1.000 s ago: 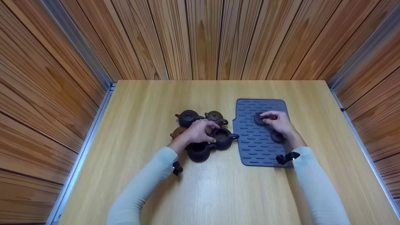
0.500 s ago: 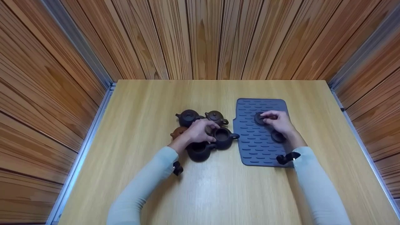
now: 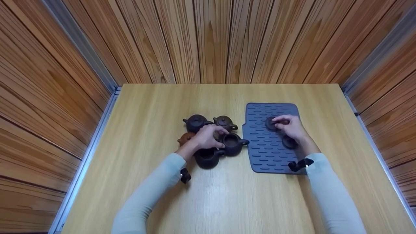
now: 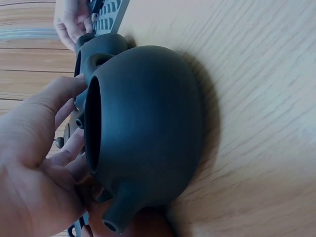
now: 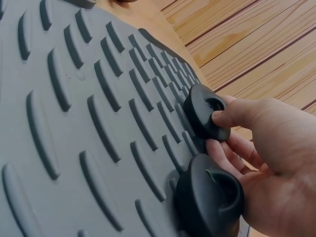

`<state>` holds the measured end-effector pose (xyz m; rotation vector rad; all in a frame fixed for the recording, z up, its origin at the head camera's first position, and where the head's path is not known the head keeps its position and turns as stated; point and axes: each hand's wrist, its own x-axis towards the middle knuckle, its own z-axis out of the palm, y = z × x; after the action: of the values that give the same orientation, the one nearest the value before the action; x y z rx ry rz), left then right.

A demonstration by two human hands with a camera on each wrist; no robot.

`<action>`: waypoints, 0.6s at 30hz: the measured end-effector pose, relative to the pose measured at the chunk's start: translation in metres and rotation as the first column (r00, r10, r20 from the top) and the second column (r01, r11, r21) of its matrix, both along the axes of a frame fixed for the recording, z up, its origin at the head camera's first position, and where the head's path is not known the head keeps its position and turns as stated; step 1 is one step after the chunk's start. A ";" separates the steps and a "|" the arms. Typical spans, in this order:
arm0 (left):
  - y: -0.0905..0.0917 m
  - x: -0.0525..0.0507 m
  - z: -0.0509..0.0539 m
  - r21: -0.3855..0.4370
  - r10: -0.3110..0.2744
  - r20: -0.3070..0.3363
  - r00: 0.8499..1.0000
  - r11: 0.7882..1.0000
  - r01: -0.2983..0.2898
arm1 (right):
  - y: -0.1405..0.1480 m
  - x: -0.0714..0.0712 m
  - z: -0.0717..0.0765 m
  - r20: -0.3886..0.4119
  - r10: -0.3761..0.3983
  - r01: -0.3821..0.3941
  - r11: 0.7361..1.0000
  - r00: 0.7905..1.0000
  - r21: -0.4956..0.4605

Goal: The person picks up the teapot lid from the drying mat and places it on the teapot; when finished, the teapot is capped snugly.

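A dark lid (image 3: 269,124) was held over the far half of the grey mat (image 3: 263,157), its knob pinched between the thumb and fingers of the right hand (image 3: 292,128). Whether its rim was resting on the mat could not be told. A second dark lid (image 3: 288,142) was set on the mat, just nearer the person. Beside the mat, a lidless teapot (image 3: 232,152) was placed with its handle reaching the mat's edge. Over its side away from the mat, the left hand (image 3: 208,136) was spread; whether anything was grasped by its partly hidden fingers could not be told. Farther from the mat were grouped another lidless teapot (image 3: 207,163), a black teapot (image 3: 196,122), a brown teapot (image 3: 223,121) and a reddish teapot (image 3: 185,137). Mat and teapots were all supported by a wooden table (image 3: 162,201).
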<state>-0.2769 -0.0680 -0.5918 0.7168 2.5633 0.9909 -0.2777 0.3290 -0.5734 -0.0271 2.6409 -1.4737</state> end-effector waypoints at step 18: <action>0.000 0.002 0.001 0.016 -0.003 -0.018 1.000 1.000 0.003 | -0.002 0.000 0.012 0.001 0.025 -0.025 0.999 1.000 0.027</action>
<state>-0.2744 -0.0685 -0.5908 0.7369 2.5721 1.0102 -0.2775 0.3268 -0.5617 -0.0567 2.6501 -1.4299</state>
